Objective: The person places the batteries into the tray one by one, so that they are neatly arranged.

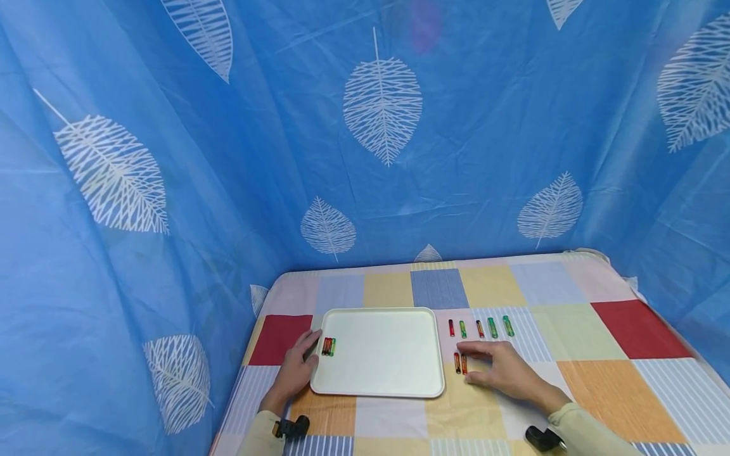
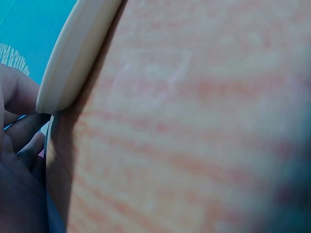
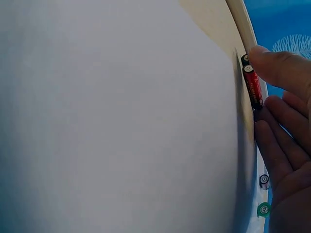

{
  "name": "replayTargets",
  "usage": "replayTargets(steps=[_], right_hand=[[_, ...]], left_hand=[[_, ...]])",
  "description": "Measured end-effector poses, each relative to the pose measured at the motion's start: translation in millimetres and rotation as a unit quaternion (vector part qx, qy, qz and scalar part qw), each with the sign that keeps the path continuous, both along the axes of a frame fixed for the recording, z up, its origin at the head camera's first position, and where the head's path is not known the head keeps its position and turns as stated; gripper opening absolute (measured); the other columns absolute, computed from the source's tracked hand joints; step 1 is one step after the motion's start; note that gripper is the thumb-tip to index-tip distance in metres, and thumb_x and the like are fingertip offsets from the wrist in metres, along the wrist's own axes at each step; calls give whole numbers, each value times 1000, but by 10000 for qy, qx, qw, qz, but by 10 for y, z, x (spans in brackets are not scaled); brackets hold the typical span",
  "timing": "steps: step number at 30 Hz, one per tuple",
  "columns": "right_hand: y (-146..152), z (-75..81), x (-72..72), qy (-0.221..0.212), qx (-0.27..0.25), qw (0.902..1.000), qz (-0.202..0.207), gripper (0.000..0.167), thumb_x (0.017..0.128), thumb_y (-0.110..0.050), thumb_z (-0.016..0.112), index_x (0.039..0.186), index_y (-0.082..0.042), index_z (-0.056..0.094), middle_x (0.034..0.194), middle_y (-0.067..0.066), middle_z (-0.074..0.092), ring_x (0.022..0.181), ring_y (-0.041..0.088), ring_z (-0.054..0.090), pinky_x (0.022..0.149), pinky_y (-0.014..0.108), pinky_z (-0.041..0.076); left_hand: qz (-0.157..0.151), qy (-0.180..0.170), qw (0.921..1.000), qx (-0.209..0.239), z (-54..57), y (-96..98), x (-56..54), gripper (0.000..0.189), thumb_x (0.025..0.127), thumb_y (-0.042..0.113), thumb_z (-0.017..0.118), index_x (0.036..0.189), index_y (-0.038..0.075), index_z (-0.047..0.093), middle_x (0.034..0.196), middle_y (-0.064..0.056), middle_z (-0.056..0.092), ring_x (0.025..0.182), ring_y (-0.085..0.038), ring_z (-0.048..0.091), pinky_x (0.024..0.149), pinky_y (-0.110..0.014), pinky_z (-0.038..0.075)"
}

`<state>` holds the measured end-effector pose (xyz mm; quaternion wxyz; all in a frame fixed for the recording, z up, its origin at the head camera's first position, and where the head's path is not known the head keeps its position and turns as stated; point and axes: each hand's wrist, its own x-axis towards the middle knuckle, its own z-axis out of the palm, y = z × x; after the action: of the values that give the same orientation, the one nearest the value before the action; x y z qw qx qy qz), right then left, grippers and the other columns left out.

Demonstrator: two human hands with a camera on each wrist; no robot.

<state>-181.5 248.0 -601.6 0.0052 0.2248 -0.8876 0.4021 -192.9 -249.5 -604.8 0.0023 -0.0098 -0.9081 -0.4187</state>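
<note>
My left hand (image 1: 295, 373) rests at the left edge of a white tray (image 1: 388, 354), thumb and fingers against its rim. The left wrist view shows those fingers beside the tray's pale side (image 2: 73, 58). On the tray's left part lie red and green batteries (image 1: 329, 346) side by side. Right of the tray, my right hand (image 1: 504, 370) arches over two red-and-black batteries (image 1: 461, 363) on the cloth. In the right wrist view its thumb (image 3: 279, 65) is close to one end of a red battery (image 3: 253, 90), with fingertips near the other end.
Behind the right hand stands a row of several red and green batteries (image 1: 480, 328), the two rightmost green ones larger. A patchwork cloth (image 1: 393, 421) covers the table. Blue curtains with white leaves (image 1: 382, 107) hang behind and at both sides.
</note>
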Motion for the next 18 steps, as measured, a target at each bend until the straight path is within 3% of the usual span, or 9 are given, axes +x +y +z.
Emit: replayTargets(steps=[9,18], right_hand=[[-45,7,-4,210,203,9995,-84,60,82,-30,97,136,-13,78,133,1,80,122,18,76,104,36,62],[-81,-13,5,263,178,9993,-201,53,83,-22,96,132,-12,79,129,1,81,117,14,77,101,36,64]], left_hand=[[-71,37,10000,16,1,-11,-6,59,103,2,63,161,12,56,173,-24,40,161,-52,34,126,-72,33],[-48,17,10000,80,6,-5,4,61,103,1,63,162,13,55,174,-24,38,162,-53,33,127,-73,30]])
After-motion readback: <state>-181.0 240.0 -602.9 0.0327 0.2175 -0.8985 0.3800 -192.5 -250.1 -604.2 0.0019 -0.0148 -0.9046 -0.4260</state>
